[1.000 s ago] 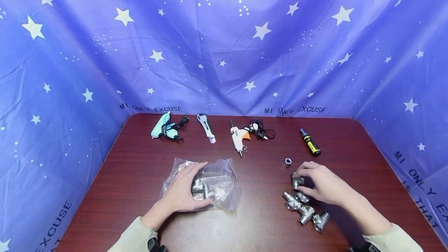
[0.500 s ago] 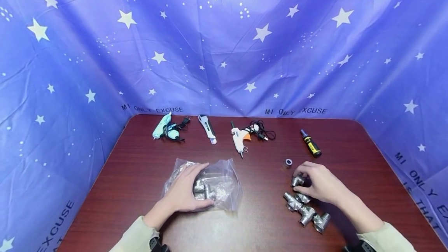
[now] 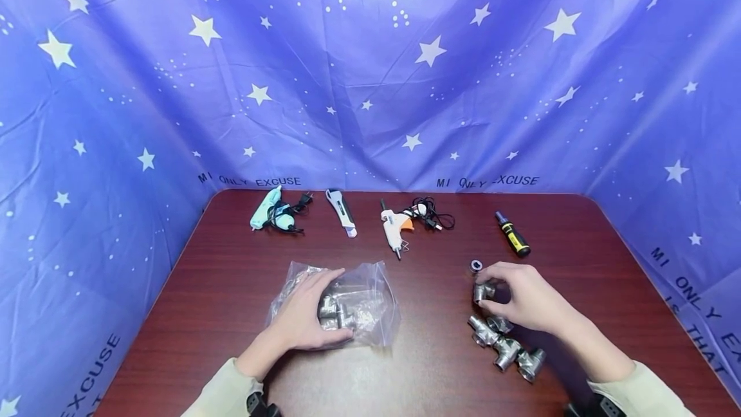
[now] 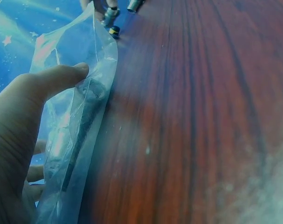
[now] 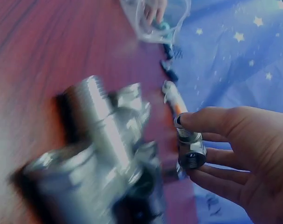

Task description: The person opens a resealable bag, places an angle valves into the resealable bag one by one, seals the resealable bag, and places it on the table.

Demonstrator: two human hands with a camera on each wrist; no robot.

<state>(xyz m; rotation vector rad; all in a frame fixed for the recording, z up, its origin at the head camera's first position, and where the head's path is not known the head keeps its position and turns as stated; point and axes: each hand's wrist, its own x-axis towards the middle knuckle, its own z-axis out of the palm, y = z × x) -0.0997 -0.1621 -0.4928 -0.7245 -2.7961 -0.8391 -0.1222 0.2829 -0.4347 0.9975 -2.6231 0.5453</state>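
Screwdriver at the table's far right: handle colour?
Black with yellow bands on the screwdriver; clearest in the head view.

A dark red wooden table (image 3: 231, 288) stood in front of a blue cloth (image 3: 370, 82) printed with white stars. Along the far edge lay a row of tools: a mint green glue gun (image 3: 267, 211) with its black cord, a white and grey utility knife (image 3: 341, 212), a white glue gun (image 3: 393, 224) (its trigger was orange), and a black and yellow screwdriver (image 3: 512, 239). They lay well apart from one another.
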